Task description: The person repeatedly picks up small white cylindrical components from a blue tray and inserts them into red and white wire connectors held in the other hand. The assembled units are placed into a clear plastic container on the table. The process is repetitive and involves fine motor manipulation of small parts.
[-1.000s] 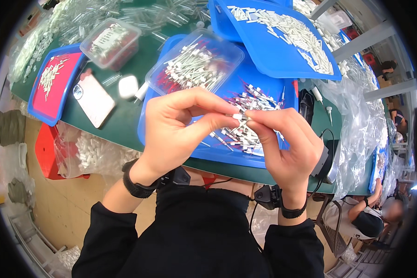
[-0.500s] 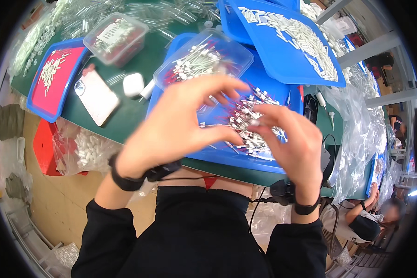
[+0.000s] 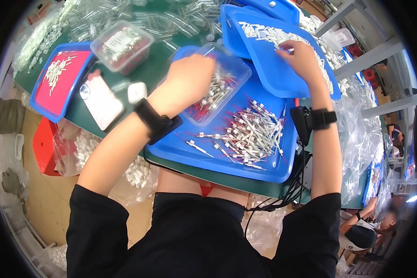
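Note:
My left hand (image 3: 192, 79) is curled, its back up, over a clear plastic box (image 3: 245, 74); its fingertips are hidden. Inside the box lie thin white pieces with red ends. My right hand (image 3: 302, 60) hovers over a blue tray (image 3: 282, 83) of short white tubes (image 3: 268, 33), thumb and forefinger close together near the tubes. What they hold, if anything, is too small to see. Below my hands, a larger blue tray (image 3: 180, 147) holds a loose heap of white pieces with red wires (image 3: 255, 132). The clear box stands on this larger tray's far left part.
On the left are a phone (image 3: 102, 101), a white earbud case (image 3: 136, 92), a lidless clear box (image 3: 123, 46) and a blue-rimmed red tray (image 3: 55, 99). Clear tubes (image 3: 171, 23) cover the back of the green table. Dark cables (image 3: 287, 197) hang beside my right arm. Another person (image 3: 361, 227) sits at right.
My hands have parted from above the heap. The left moved up and left to the clear box, the right up and right to the tray of white tubes.

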Demonstrator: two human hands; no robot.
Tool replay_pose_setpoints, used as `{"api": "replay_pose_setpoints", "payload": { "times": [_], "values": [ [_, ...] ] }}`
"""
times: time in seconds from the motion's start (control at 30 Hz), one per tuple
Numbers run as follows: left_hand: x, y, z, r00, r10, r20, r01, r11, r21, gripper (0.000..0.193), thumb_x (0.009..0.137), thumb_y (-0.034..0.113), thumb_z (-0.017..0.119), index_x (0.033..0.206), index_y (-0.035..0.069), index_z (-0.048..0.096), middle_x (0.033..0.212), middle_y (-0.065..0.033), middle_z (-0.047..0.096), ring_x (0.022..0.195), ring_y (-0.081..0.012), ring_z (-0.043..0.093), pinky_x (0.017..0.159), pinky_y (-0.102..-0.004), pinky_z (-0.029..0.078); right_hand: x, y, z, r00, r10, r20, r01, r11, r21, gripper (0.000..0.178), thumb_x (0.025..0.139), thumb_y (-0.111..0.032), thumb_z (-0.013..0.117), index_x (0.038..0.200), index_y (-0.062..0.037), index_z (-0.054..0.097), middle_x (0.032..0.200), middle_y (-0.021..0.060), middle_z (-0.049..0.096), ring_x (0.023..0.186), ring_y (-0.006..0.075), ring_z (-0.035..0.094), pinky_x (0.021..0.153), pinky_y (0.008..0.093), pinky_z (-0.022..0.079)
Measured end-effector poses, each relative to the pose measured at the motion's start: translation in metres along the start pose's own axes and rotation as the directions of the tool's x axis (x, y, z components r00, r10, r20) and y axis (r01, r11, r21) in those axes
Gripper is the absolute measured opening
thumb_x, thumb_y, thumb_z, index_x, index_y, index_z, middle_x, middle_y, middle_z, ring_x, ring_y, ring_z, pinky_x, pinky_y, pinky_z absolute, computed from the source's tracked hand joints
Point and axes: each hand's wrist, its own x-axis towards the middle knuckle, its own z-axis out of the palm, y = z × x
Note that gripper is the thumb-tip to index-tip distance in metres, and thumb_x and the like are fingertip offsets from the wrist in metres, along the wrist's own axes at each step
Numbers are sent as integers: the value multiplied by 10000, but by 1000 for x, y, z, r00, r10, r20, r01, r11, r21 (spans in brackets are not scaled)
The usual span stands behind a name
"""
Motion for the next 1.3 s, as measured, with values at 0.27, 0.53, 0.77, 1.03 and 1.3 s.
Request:
{"api": "replay_pose_setpoints", "payload": {
  "times": [0.27,0.53,0.77,1.03,1.3],
  "values": [
    [-16,-7,-25,991,-63,-115,6,900,-436,104,825,72,663,899,9,627,834,-96,669,678,-185,661,652,-278,502,-6,-17,10,961,268,64,-254,952,-173,205,748,-186,694,874,-27,728,781,155,699,748,287,684,713,362,534],
    [-56,26,-60,990,-66,124,131,116,-985,255,850,30,673,1089,-11,592,884,-130,682,735,-170,671,687,-283,547,-19,-15,-6,915,394,91,-398,917,30,227,773,-229,713,874,-26,711,791,102,706,744,197,677,684,309,518],
    [-91,45,-54,988,-137,68,61,-59,-996,181,863,42,668,985,52,535,900,-175,687,709,-223,665,607,-321,524,-97,-134,-53,978,209,-23,-161,813,559,131,908,-56,584,976,18,669,875,70,681,713,83,599,602,213,459],
    [-104,81,-35,977,-211,-23,-60,-171,-983,208,865,71,687,982,79,514,899,-160,691,723,-211,648,657,-318,494,-160,-181,-54,987,144,-64,-51,674,737,173,770,34,721,934,-20,717,794,85,693,622,118,631,557,223,475],
    [-104,92,-25,971,-232,-66,-109,-177,-978,214,843,-8,682,978,48,526,879,-175,690,753,-171,661,664,-271,530,-164,-183,-49,981,180,-71,-69,671,738,146,761,37,724,894,-23,714,724,68,665,569,116,604,522,231,451]
  ]
}}
